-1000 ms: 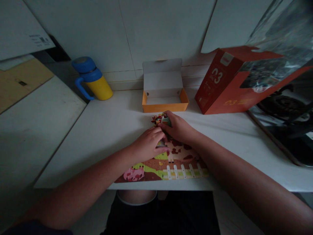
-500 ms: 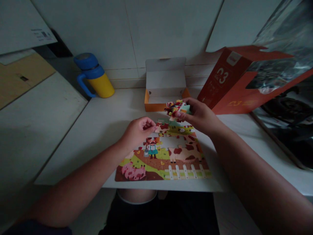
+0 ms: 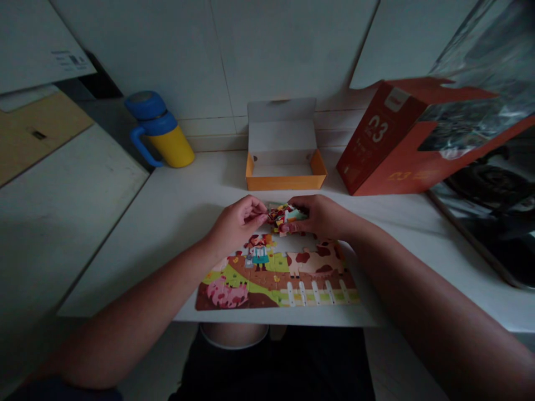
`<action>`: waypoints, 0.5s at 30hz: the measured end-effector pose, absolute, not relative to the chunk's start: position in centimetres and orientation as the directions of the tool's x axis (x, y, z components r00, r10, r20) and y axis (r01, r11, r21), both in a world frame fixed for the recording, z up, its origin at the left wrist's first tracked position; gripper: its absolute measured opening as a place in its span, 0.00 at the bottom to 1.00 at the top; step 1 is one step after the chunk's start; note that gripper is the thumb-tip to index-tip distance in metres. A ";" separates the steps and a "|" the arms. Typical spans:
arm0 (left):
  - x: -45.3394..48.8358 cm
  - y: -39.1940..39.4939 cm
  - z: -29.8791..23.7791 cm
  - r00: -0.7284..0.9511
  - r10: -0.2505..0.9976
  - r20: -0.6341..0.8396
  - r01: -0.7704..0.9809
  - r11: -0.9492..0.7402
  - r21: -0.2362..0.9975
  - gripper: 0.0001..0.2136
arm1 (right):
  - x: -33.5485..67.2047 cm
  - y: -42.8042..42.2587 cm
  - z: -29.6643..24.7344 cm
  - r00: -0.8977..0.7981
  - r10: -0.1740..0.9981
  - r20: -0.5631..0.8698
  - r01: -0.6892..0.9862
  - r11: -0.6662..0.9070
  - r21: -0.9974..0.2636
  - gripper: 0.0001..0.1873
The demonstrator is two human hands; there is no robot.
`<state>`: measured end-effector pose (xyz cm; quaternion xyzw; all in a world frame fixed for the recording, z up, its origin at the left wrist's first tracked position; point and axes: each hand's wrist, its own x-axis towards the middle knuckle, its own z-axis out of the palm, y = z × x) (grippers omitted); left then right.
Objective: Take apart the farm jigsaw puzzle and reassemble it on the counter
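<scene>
Right hand [image 3: 324, 218] clamped on puzzle pieces [image 3: 286, 213] | left hand [image 3: 236, 224] pinched together beside them | over puzzle [image 3: 292, 278]

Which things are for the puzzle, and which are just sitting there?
In use: left hand, right hand, loose puzzle pieces bunched between them, part-built farm jigsaw, probably the open orange box.
Just lying about: yellow mug with a blue lid, big red carton, stove.
</scene>
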<state>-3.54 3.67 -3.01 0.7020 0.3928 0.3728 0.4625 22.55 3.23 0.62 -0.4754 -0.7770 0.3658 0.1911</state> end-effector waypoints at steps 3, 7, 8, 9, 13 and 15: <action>-4.1 3.8 -2.6 0.382 0.908 0.173 0.290 -0.295 0.910 0.06 | 22.7 2.3 2.3 -0.525 0.845 -0.099 0.550 0.248 -0.798 0.23; -4.9 3.7 -1.4 0.379 0.906 0.187 0.488 -0.367 0.792 0.07 | 20.9 0.0 3.5 -0.895 0.402 -0.194 0.222 0.024 -0.975 0.20; -5.0 3.7 -1.2 0.394 0.902 0.175 0.536 -0.380 0.754 0.07 | 19.9 -0.6 3.2 -0.960 0.221 -0.174 0.175 -0.017 -0.984 0.21; -5.0 3.6 -1.0 0.412 0.898 0.157 0.576 -0.390 0.719 0.07 | 18.8 -1.3 2.7 -0.990 0.078 -0.114 0.111 -0.050 -0.993 0.22; -5.2 3.7 -0.8 0.491 0.863 0.121 0.674 -0.464 0.575 0.10 | 13.9 -3.6 0.1 -0.971 -0.240 -0.015 0.025 -0.040 -0.999 0.27; -5.5 3.8 -0.7 0.530 0.833 0.162 0.708 -0.539 0.456 0.13 | 12.5 -4.2 -0.8 -0.957 -0.289 -0.015 0.024 -0.025 -0.999 0.26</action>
